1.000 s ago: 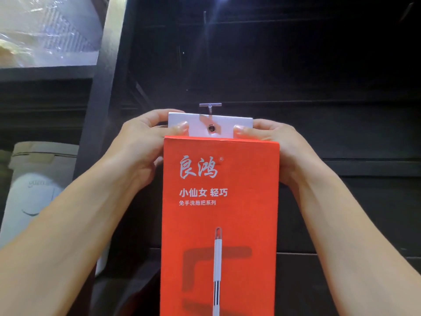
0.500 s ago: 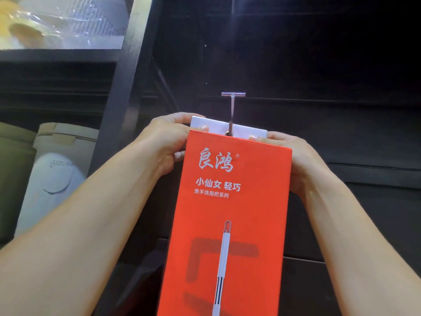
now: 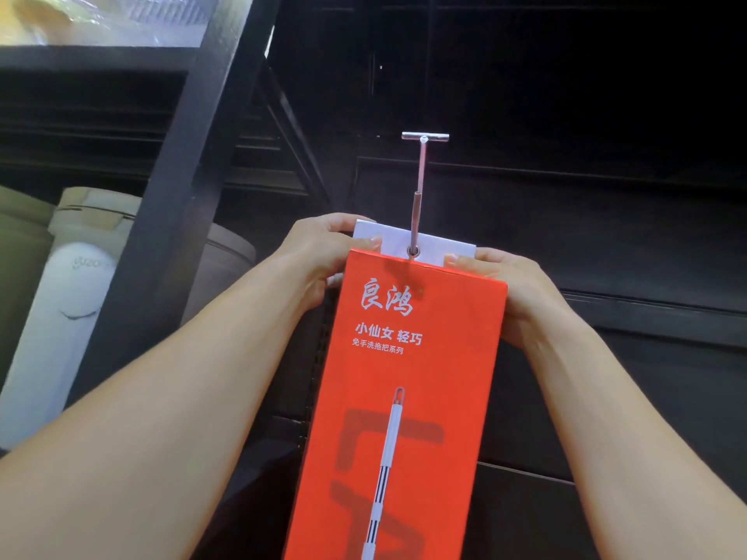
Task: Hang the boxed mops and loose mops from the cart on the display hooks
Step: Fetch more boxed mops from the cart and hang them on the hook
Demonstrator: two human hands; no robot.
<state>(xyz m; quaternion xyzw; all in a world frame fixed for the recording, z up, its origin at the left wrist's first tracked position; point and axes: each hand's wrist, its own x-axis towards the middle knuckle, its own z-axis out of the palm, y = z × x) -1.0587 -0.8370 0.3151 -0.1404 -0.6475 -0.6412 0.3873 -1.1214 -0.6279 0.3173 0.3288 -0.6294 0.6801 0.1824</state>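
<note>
Fingers [image 3: 343,221] of the left hand [image 3: 315,256] curl over the top left corner of the white hang tab [image 3: 384,243], and the thumb presses on the tab's front, so this hand pinches the tab. On the other side, the right hand [image 3: 517,289] grips the top right corner of the mop box [image 3: 412,377]. Its thumb tip lies on the front just beside the tab's lower right corner, while its other fingers go behind the box and are hidden.

The orange-red box carries white Chinese lettering and a picture of a mop handle. It is held upright with a slight lean to the right (its lower end runs out of view). The tab sticks up from the box's top edge, and the metal display hook [image 3: 419,183] passes through the ringed eyelet [image 3: 413,251] in the tab's middle. From there the hook's rod runs back to a small T-shaped crossbar against the dark slatted panel [image 3: 606,204]. How far the tab sits along the rod cannot be told.

Left of the arms a dark upright post [image 3: 178,204] rises at a slant. Beyond it stand a tall white container [image 3: 68,309] and a brownish bin [image 3: 228,260]. Plastic-wrapped goods [image 3: 81,18] lie on a shelf at the top left.
</note>
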